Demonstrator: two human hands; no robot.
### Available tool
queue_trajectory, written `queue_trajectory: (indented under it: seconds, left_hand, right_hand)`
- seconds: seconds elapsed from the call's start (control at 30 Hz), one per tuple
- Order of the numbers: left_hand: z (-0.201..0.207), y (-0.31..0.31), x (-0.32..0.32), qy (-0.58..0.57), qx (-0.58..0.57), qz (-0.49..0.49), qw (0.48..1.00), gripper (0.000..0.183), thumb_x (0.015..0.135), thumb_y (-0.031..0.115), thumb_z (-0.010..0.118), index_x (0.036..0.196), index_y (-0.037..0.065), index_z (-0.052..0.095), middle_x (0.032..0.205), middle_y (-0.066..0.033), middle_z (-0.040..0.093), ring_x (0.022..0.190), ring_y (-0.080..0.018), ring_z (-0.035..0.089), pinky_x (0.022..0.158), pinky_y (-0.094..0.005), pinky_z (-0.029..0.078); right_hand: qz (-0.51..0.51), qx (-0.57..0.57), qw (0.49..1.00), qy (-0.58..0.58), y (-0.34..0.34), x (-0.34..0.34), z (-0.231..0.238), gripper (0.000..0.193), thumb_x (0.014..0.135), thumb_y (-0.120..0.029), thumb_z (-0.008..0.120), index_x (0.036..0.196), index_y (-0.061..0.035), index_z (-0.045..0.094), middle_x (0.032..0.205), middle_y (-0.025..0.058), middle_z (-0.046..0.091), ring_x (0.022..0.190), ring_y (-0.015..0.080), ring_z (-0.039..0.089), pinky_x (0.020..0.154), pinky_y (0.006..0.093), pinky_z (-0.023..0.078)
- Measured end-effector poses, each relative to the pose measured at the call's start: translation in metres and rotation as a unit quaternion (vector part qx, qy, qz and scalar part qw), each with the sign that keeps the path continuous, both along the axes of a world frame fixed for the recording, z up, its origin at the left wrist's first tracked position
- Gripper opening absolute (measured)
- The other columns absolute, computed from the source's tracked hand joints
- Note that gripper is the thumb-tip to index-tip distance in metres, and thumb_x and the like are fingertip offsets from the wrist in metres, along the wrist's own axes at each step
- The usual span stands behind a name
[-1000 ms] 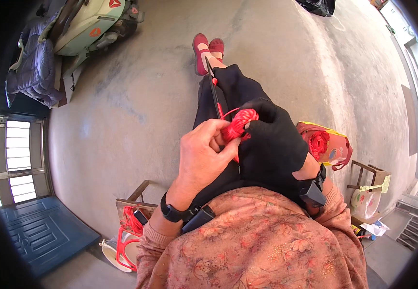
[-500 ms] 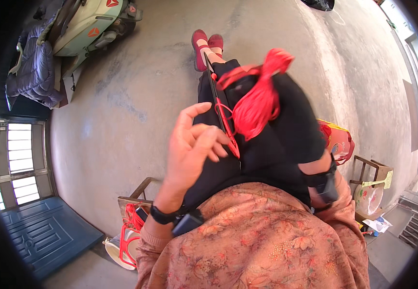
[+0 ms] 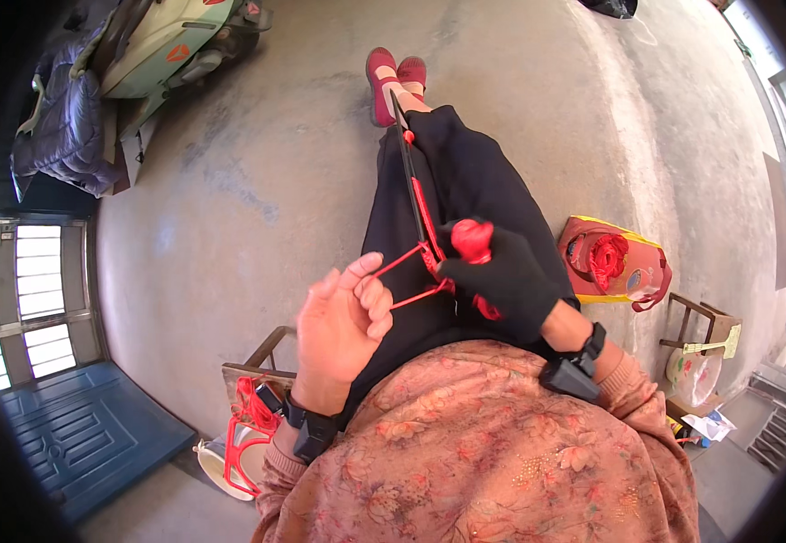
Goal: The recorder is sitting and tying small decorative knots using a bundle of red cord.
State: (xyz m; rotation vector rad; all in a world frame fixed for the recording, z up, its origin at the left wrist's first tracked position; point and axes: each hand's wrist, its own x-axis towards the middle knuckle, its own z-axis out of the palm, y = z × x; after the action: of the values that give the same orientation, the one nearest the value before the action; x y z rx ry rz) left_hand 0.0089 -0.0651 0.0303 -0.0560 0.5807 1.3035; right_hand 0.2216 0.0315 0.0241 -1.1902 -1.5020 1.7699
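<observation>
My bare left hand point(image 3: 343, 312) has its fingers curled, drawing out a loop of thin red cord point(image 3: 418, 297) to the left. Both strands of the loop run back to a long dark rod point(image 3: 403, 154) that slants over my lap from near my shoes. Red cordwork point(image 3: 424, 208) lies along the rod's near part. My right hand point(image 3: 511, 281), in a black glove, is closed round a bundle of red cord point(image 3: 473, 240) close beside the rod's near end. Part of the bundle shows above the glove and a bit below; the glove hides the middle.
A red and yellow bag point(image 3: 583, 258) with red cord inside stands right of my legs. Small wooden stools flank me, the right one point(image 3: 719, 328) near a light green fly swatter. Red cord point(image 3: 253, 407) and a pale basin sit at left. A scooter point(image 3: 162, 54) stands far left.
My right hand has swung the cord bundle down and left, next to the rod's near end. The left hand has moved down and pulls a cord loop taut. The bag has come into fuller view.
</observation>
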Motion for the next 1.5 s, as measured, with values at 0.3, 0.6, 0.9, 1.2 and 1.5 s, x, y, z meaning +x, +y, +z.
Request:
queue_trajectory:
  seconds: [0.3,0.6,0.9,1.2,1.5]
  left_hand:
    - [0.002,-0.027,0.002,0.207,-0.036,-0.117,0.971,0.014,0.098,0.013,0.049,0.097,0.001,0.055,0.055,0.0061,0.028,0.045,-0.0033,0.024,0.038,-0.0192,0.022]
    - [0.003,-0.017,-0.001,0.176,-0.017,-0.123,0.976,0.015,0.098,0.015,0.051,0.092,0.001,0.054,0.053,0.0059,0.027,0.043,-0.0032,0.024,0.035,-0.0198,0.02]
    - [0.009,0.002,0.001,0.113,0.224,-0.087,0.964,0.026,0.094,0.026,0.053,0.099,0.001,0.058,0.09,-0.0172,0.061,0.072,-0.018,0.06,0.045,-0.0234,0.042]
    - [-0.019,0.036,0.018,0.396,0.033,-0.133,0.908,0.039,0.1,0.017,0.048,0.133,-0.003,0.044,0.121,-0.0121,0.06,0.106,-0.0183,0.061,0.085,-0.0332,0.053]
    - [-0.035,0.038,0.016,0.354,-0.002,-0.086,0.931,0.034,0.095,0.017,0.059,0.124,0.001,0.052,0.109,-0.0083,0.063,0.095,-0.0125,0.061,0.07,-0.0289,0.055]
  right_hand:
    - [0.131,0.082,0.982,-0.104,0.009,-0.005,-0.019,0.038,0.076,-0.025,0.077,0.103,-0.0017,0.066,0.085,0.0067,0.069,0.078,0.0137,0.063,0.072,0.0309,0.05]
    - [0.125,0.321,0.914,-0.213,0.025,0.124,0.034,0.03,0.081,-0.001,0.061,0.111,-0.0007,0.065,0.095,0.0058,0.067,0.083,0.0119,0.063,0.075,0.0238,0.048]
    - [-0.059,-0.127,0.983,0.114,0.06,0.088,0.009,0.043,0.084,-0.015,0.066,0.124,-0.0001,0.056,0.114,0.0082,0.062,0.107,0.0163,0.058,0.093,0.0296,0.045]
    - [0.058,0.409,0.876,-0.248,0.028,0.03,0.0,0.037,0.072,-0.015,0.072,0.108,-0.0096,0.065,0.096,0.0109,0.064,0.088,0.0322,0.061,0.077,0.0401,0.05]
    - [0.076,0.163,0.984,0.01,0.025,-0.01,-0.024,0.045,0.079,-0.013,0.07,0.121,-0.0048,0.057,0.106,0.0134,0.065,0.096,0.0235,0.064,0.085,0.0338,0.05]
